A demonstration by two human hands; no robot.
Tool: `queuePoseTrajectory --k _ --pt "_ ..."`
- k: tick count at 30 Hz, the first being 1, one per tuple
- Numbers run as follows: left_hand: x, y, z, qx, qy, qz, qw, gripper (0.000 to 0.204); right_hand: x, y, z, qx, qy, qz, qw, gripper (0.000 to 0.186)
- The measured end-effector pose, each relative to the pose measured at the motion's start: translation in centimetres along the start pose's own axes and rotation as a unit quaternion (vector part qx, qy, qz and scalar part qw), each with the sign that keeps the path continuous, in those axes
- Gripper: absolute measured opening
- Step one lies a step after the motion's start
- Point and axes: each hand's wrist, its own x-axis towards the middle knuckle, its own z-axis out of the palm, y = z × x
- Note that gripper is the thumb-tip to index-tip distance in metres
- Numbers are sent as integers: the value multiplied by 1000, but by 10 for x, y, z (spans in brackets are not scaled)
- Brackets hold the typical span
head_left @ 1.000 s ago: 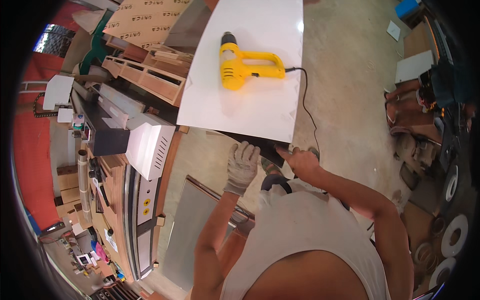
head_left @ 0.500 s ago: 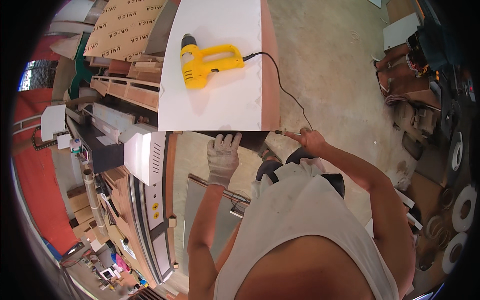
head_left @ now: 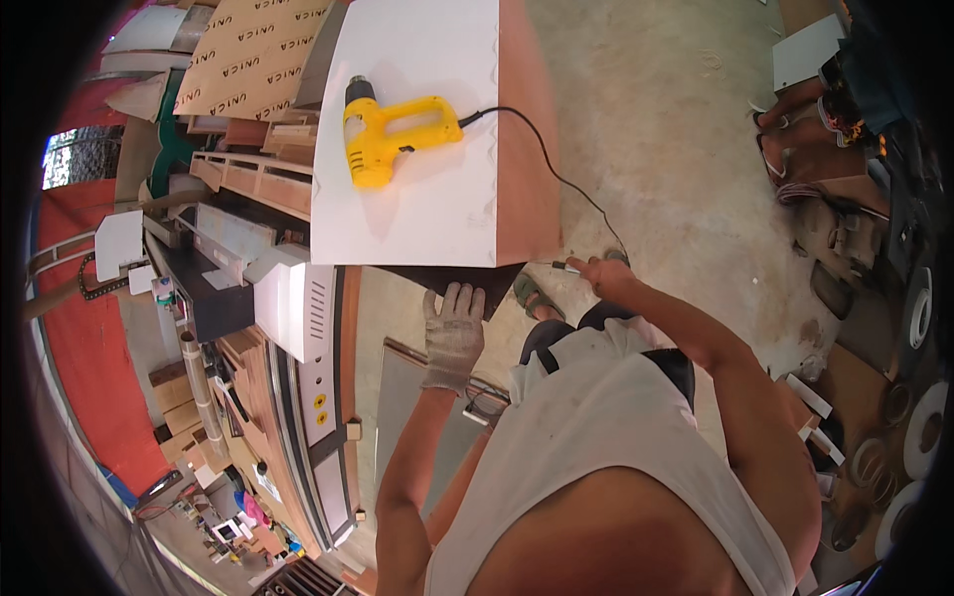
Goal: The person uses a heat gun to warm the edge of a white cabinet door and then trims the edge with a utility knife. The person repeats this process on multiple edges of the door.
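A white panel (head_left: 427, 189) with a brown edge strip lies flat ahead of me. On it rests a yellow heat gun (head_left: 391, 137) with a black cord (head_left: 556, 179) trailing off the right side. My left hand (head_left: 453, 333), in a grey work glove, presses flat with fingers spread against the dark near end of the panel (head_left: 457, 278). My right hand (head_left: 596, 276) is bare and closed around a small thin tool (head_left: 562, 266) at the panel's near right corner.
A white and grey machine (head_left: 288, 308) with yellow buttons stands to the left. Stacked boards and cardboard sheets (head_left: 248, 60) sit at the upper left. Rolls of edge banding (head_left: 924, 397) and clutter line the right side of the concrete floor (head_left: 676, 129).
The view has shifted, so the panel and heat gun sit further left and nearer. My gloved left hand stays on the panel's near end; my right hand has moved to the right corner.
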Motion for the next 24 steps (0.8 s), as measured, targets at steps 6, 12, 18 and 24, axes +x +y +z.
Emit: queuePoseTrajectory --k 6,12,18,24 --pt "-2 -2 14 19 1 -18 1000 41 -30 51 -4 -61 -68 73 993 31" --pt "-5 7 19 17 9 -35 999 43 -68 19 -52 42 51 -74 995 32" --pt "-8 4 23 25 25 -23 999 42 -17 -86 -64 55 65 -101 991 31" --pt "-11 7 22 20 28 -30 999 39 23 -140 -52 80 101 -132 983 42"
